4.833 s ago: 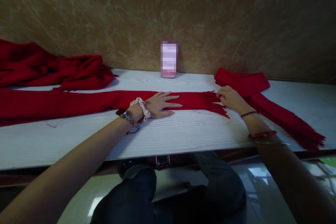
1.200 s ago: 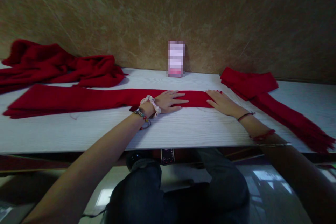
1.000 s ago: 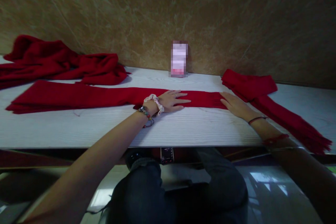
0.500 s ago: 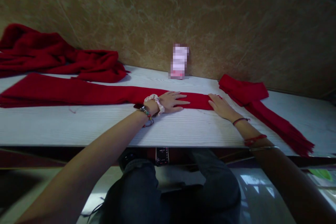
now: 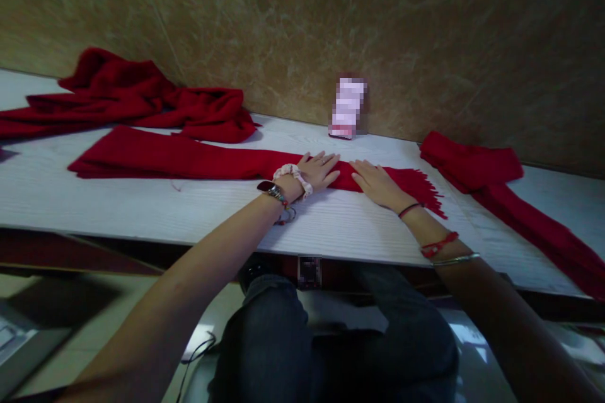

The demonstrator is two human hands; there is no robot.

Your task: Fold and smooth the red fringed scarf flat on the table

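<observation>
A long red scarf (image 5: 203, 158) lies folded lengthwise on the white table (image 5: 227, 208), with its fringed end toward the right. My left hand (image 5: 319, 171) rests palm down on the scarf's middle, fingers extended. Close beside it, my right hand (image 5: 375, 182) is also flat on the cloth, just left of the fringe, fingers stretched out. Neither hand grips anything. Parts of the scarf under both palms are hidden.
Another red scarf (image 5: 472, 160) lies folded over at the right, its tail reaching the front edge. Crumpled red cloth (image 5: 142, 94) lies at the back left. A phone (image 5: 348, 107) with a blurred screen leans against the marbled wall (image 5: 265, 25).
My right hand has slid from the fringe leftward along the scarf, close to my left hand, and the fringe now shows, spread out. Earlier, its fingers were bent at the fringe. The view has shifted.
</observation>
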